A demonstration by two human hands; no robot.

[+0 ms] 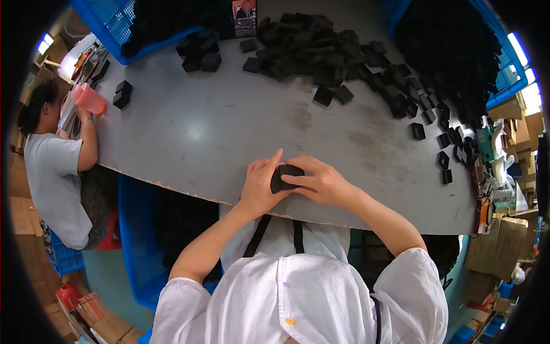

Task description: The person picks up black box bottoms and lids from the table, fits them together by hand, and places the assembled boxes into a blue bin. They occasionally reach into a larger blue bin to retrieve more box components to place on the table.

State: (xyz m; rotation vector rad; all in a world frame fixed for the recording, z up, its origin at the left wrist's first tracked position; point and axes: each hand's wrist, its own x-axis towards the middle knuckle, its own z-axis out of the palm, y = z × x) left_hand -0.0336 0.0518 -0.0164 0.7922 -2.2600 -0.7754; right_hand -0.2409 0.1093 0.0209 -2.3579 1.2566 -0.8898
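Note:
A small black block (285,176) sits between both my hands just above the near edge of the grey table (200,132). My left hand (260,183) cups its left side, index finger raised. From the right, my right hand (322,182) pinches it with thumb and fingers. A large heap of the same black blocks (321,49) lies at the far middle of the table, with a trail of single blocks (438,123) running down the right side.
Blue crates full of black pieces stand at the far left (106,23), far right (504,69) and below the table's left edge (134,229). Another person (54,166) leans on the table at the left beside a pink jug (90,98). Tools and cardboard boxes (495,246) crowd the right.

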